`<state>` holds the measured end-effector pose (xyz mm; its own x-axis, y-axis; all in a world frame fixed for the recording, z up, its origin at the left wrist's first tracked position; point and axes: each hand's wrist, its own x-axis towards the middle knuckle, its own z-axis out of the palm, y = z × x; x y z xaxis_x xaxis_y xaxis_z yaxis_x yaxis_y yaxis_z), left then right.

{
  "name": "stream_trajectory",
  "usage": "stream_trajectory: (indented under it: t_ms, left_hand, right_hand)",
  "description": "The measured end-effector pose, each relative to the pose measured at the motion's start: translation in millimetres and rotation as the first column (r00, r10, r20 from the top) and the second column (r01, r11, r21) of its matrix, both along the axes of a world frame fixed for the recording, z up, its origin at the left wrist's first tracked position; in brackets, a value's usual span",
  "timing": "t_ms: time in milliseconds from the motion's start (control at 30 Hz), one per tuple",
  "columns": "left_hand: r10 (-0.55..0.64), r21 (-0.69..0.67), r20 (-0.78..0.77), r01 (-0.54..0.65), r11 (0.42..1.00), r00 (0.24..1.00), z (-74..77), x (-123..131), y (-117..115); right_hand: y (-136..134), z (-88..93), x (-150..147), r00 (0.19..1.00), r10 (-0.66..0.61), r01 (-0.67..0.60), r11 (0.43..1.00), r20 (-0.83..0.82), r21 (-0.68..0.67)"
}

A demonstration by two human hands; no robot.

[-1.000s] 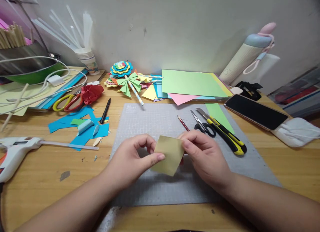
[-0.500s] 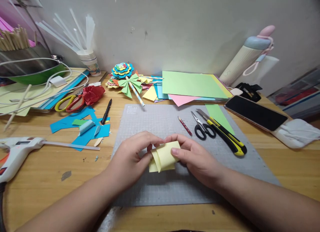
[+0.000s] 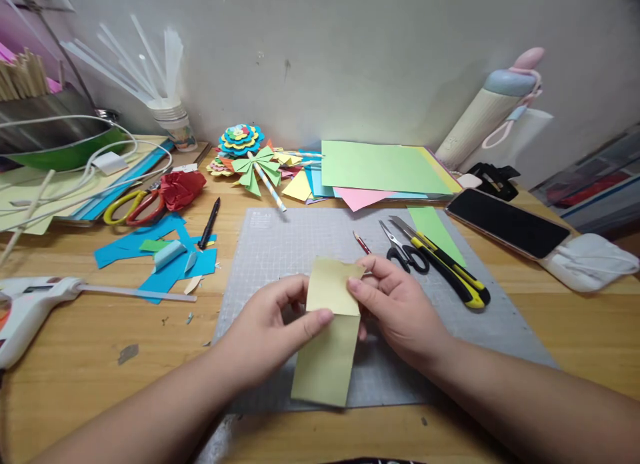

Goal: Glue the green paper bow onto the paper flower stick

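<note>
A strip of pale yellow paper (image 3: 325,361) is held up over the grey cutting mat (image 3: 255,251), with a crease running across it and its lower part hanging down. My left hand (image 3: 280,331) grips its left edge, thumb lying on the front near the crease and fingers behind. On the right edge, my right hand (image 3: 395,301) pinches the upper part between thumb and fingers. Just beyond my right hand lie a short red pencil (image 3: 362,242), black-handled scissors (image 3: 407,254) and a yellow-and-black utility knife (image 3: 450,271).
Blue paper scraps (image 3: 175,271), a black pen (image 3: 209,223) and a white glue gun (image 3: 40,311) are on the left. Paper flowers (image 3: 243,144) and coloured sheets (image 3: 385,167) lie along the wall. A phone (image 3: 507,223) rests at the right, near a bottle (image 3: 493,104).
The yellow paper was folded over in a loose curl and is now opened out into a longer creased strip. Both hands have shifted their grip along its edges.
</note>
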<state>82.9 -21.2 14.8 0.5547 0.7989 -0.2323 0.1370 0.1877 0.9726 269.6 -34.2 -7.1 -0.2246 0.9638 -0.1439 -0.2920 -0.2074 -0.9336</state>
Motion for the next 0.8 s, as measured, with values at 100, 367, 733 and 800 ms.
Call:
stream_trajectory:
  t_ms: [100,367,733,800]
  left_hand:
    - [0.174,-0.089,-0.037,-0.177,0.980,0.984,2.8,-1,2]
    - [0.279,-0.084,-0.193,-0.299,0.950,0.941,0.5,-6,11]
    - [0.206,0.787,-0.140,-0.018,0.617,0.969,11.7,-10,-7]
    - [0.036,0.731,-0.119,0.063,0.680,0.992,19.2,-9,-12]
  right_hand:
    - [2,0.9,0,1.000,0.009,-0.010,0.999,-0.009,-0.031]
    - [1,-1.4,7,0.817,0.407,-0.401,0.910,-0.408,0.105]
    - [-5,-6.6,2,0.807,0.462,-0.506,0.862,-0.368,-0.029]
    - [-8,-6.0,0,0.831,0.451,-0.499,0.863,-0.326,-0.080]
